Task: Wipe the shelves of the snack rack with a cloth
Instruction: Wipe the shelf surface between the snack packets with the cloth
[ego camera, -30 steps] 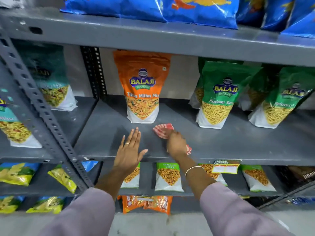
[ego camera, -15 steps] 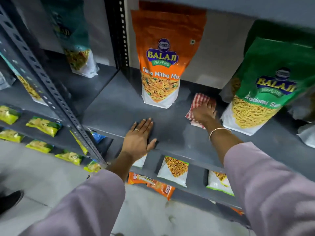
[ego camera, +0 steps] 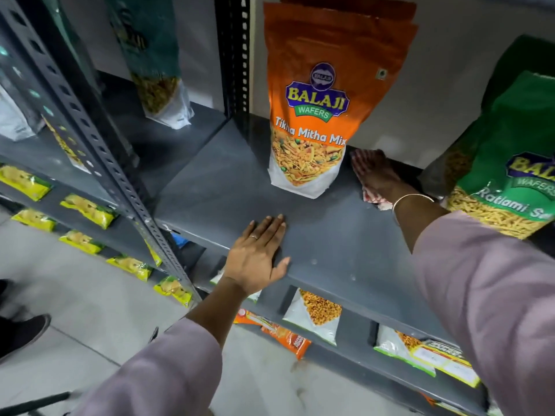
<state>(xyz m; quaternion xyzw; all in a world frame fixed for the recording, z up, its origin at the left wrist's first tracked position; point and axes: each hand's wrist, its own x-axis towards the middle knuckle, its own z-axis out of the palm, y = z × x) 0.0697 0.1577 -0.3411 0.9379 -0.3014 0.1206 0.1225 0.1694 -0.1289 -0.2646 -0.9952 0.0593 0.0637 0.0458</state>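
The grey metal shelf [ego camera: 336,235] runs across the middle of the head view. My right hand [ego camera: 380,175] lies flat at the back of the shelf, pressing a red-and-white checked cloth [ego camera: 375,199] down between the orange snack bag [ego camera: 315,115] and the green snack bag [ego camera: 507,169]. Most of the cloth is hidden under the hand. My left hand [ego camera: 258,256] rests palm down on the shelf's front edge, fingers spread, holding nothing.
A perforated upright post [ego camera: 99,139] stands left of the shelf, and a black slotted post [ego camera: 234,55] is at the back. Teal bags [ego camera: 156,70] stand on the neighbouring shelf. Small packets [ego camera: 315,313] line the lower shelves. A dark shoe [ego camera: 21,334] is on the floor.
My right hand has slid the cloth from the shelf's front to the back, beside the orange bag. The camera moved closer and lower. My left hand stayed on the front edge.
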